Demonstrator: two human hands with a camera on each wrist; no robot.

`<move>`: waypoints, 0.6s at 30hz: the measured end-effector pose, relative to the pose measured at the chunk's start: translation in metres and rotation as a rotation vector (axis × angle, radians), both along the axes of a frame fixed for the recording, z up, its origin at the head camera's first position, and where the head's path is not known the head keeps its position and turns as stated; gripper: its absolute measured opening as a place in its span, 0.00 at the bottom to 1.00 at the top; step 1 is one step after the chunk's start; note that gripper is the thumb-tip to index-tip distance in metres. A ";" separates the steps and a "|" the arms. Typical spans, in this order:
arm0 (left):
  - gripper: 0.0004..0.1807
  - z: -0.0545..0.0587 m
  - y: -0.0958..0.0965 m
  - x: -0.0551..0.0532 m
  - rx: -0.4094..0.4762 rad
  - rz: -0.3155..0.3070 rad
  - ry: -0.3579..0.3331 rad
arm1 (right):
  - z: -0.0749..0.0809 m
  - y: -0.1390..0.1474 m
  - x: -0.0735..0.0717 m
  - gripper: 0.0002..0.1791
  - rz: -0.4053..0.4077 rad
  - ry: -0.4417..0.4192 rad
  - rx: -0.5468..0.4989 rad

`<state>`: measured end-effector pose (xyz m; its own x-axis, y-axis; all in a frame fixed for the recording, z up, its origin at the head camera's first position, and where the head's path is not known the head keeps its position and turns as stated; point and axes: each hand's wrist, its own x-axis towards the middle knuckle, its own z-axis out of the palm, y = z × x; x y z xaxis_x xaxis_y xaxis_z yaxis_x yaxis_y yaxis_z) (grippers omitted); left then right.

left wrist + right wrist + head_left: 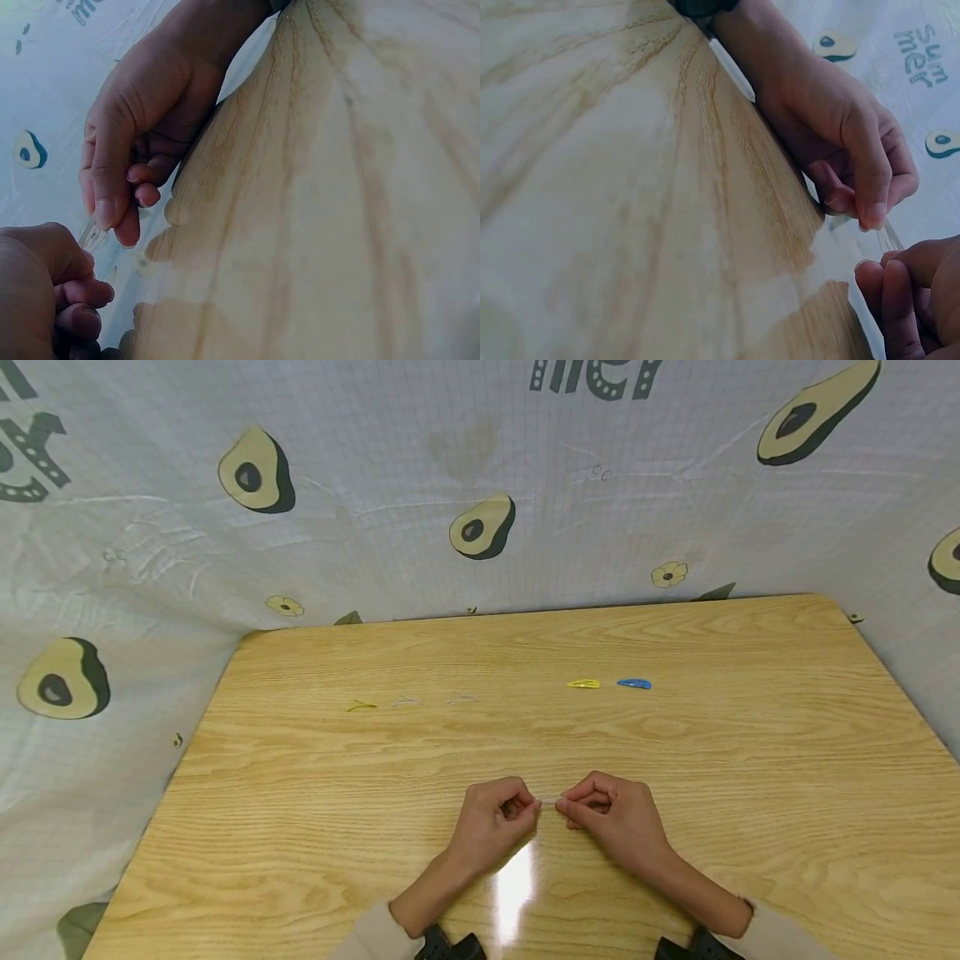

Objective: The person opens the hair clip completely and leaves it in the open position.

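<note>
A thin clear elastic band (pixel 550 800) is drawn out between my two hands above the front middle of the table. My left hand (pixel 495 822) pinches one end between thumb and forefinger. The other end sits between the thumb and forefinger of my right hand (pixel 617 822). In the left wrist view the pale strands of the band (pixel 94 236) bridge the small gap between the fingertips. From the right wrist the band (pixel 889 238) also appears as fine parallel strands. Its ends are hidden by the fingers.
Toward the back left of the wooden table (pixel 300 827) lie a thin yellow band (pixel 362 705) and two whitish bands (pixel 407 701) in a row. A yellow snap hair clip (pixel 583 683) and a blue one (pixel 634 683) lie farther right. A printed sheet (pixel 375 560) hangs behind.
</note>
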<state>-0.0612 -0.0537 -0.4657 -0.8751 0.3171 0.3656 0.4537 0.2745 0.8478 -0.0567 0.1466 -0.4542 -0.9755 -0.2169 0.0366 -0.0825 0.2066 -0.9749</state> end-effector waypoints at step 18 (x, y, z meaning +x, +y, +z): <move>0.10 0.000 0.002 0.001 0.005 0.025 0.035 | -0.001 -0.003 0.002 0.04 -0.057 0.024 0.029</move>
